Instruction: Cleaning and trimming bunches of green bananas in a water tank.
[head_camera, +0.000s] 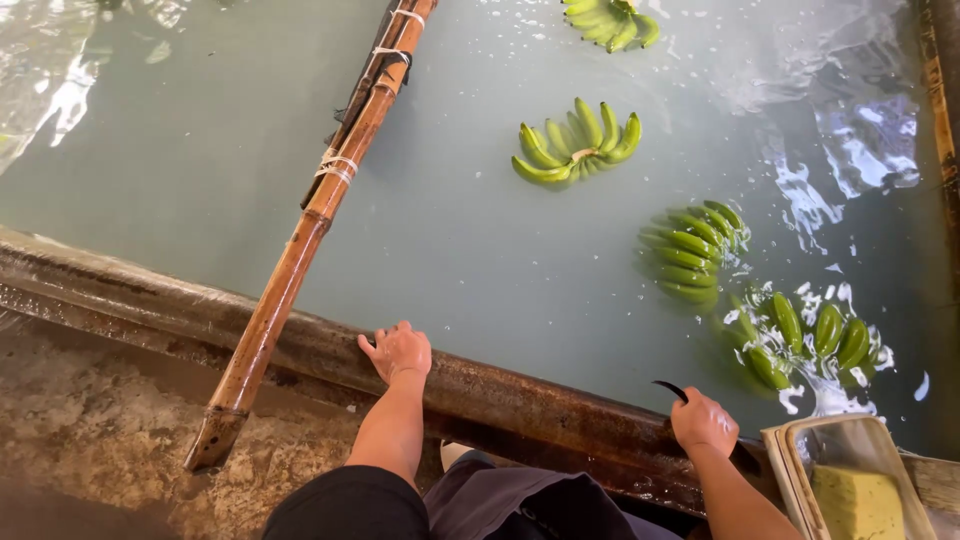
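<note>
My left hand (398, 351) rests with fingers spread on the rusty metal rim (520, 398) of a water tank. Farther right on the same rim, my right hand (703, 422) is closed around a small curved dark knife (672, 390), its blade pointing up and left. Green banana bunches float in the grey-green water: one (578, 148) at the centre, one (692, 252) to its right, one (808, 337) splashing near my right hand, one (612, 22) at the top.
A long bamboo pole (300, 250) lies diagonally from the wet concrete ledge (100, 430) across the rim into the water. A clear plastic tray (800, 470) with a yellow sponge (858, 500) sits at the lower right. My dark-clothed knees are below.
</note>
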